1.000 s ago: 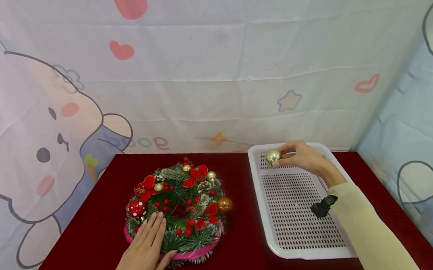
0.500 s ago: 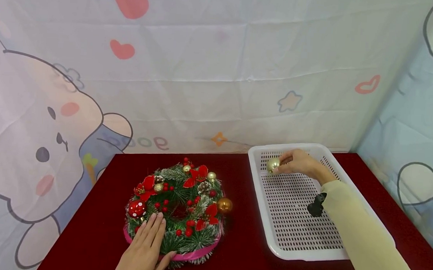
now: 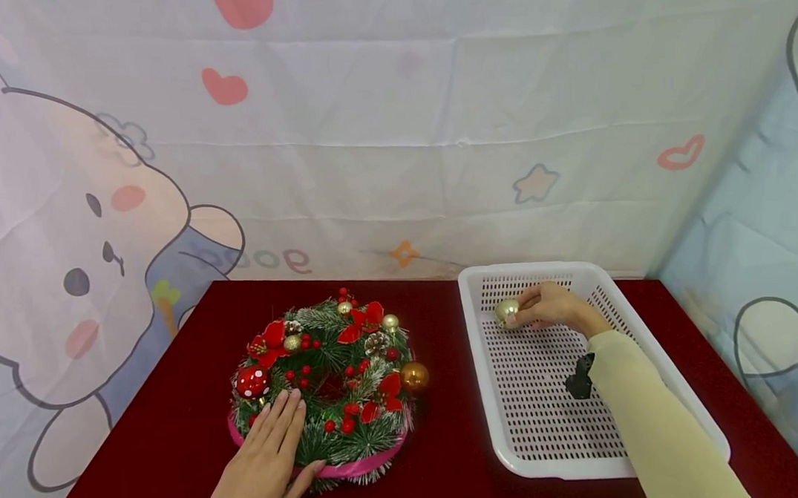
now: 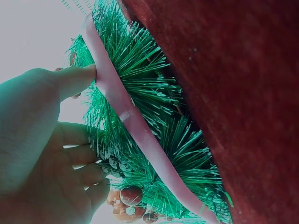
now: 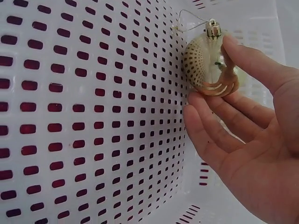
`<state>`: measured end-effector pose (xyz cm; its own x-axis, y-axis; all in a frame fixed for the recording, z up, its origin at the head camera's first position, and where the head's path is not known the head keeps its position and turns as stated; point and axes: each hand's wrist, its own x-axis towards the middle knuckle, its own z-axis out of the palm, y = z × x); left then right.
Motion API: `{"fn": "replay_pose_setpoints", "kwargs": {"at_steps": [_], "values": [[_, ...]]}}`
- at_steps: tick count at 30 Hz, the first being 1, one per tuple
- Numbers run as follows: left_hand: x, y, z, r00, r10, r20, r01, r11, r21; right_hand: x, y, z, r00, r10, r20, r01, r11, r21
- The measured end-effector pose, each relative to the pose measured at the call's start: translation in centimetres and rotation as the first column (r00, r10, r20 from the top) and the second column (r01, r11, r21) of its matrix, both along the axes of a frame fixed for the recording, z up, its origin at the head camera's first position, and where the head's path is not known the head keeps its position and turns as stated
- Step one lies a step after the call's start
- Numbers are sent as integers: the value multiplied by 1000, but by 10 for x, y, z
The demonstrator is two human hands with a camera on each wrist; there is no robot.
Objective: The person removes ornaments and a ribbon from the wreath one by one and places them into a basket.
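Note:
A shiny gold Christmas bauble (image 5: 203, 63) with a cap and a thin string loop is held between the thumb and fingers of my right hand (image 3: 557, 308). It sits low at the far left corner of the white perforated basket (image 3: 486, 401), right at the basket floor. My left hand (image 3: 263, 447) lies with straight fingers on the near left of a green Christmas wreath (image 3: 364, 444). In the left wrist view its thumb touches the pink ribbon (image 4: 133, 123) round the wreath's edge. Red flowers, berries, pinecones and small baubles decorate the wreath.
A larger amber bauble (image 3: 414, 377) sticks out at the wreath's right side, facing the basket. The dark red tablecloth (image 3: 159, 387) lies under everything. Behind stands a printed cloth backdrop (image 3: 349, 158). A black wrist camera (image 3: 579, 376) hangs below the right sleeve.
My right hand has lowered the gold bauble from above the basket's far left rim down to the floor, shifting slightly right. The left hand and wreath stay in place.

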<state>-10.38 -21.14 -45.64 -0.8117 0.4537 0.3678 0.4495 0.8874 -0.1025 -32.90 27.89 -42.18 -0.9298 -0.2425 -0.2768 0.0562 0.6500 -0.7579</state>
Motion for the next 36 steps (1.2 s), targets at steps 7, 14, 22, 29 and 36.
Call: {"fn": "replay_pose_setpoints", "kwargs": {"at_steps": [7, 14, 22, 29, 36], "values": [[0, -1, -1, 1000, -3, 6, 3, 1000, 7, 2, 1, 3, 1000, 13, 8, -14, 998, 64], [1, -1, -1, 1000, 4, 30, -4, 1000, 10, 9, 0, 18, 995, 88, -43, -79, 981, 179], [1, 0, -2, 1000, 3, 9, -3, 1000, -1, 23, -9, 42, 963, 176, -204, -117, 955, 274], [1, -1, -2, 1000, -5, -14, 5, 1000, -9, 51, -31, 71, 937, 182, -298, -121, 970, 213], [0, -1, -1, 1000, -1, -4, 1, 1000, -3, 78, -56, 94, 908, 192, -371, -147, 978, 147]]}}
